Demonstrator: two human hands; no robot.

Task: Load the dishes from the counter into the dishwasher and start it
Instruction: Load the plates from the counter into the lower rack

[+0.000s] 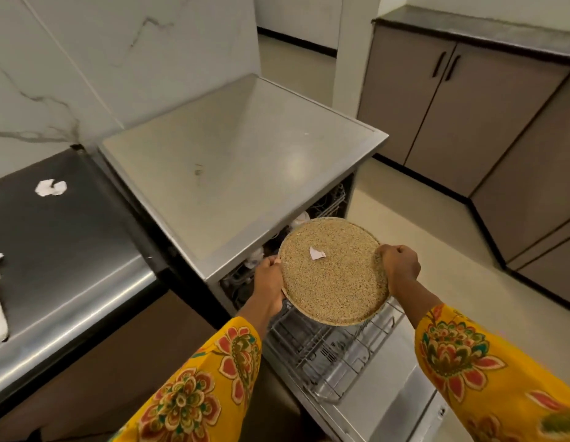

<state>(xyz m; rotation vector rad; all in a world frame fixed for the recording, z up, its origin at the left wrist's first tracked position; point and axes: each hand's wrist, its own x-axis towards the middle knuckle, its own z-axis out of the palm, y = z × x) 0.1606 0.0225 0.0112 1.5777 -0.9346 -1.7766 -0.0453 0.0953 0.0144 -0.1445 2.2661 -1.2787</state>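
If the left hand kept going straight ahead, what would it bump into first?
Probably the white dishes in the dishwasher's upper rack, just beyond the left hand that holds the speckled plate's rim. Depth is hard to judge here.

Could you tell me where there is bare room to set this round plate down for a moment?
The steel dishwasher top, between the marble wall and its front edge, is bare. The pulled-out lower rack under the plate looks free at its front. The dark counter has room between the crumpled papers. The inside behind the left hand is crowded.
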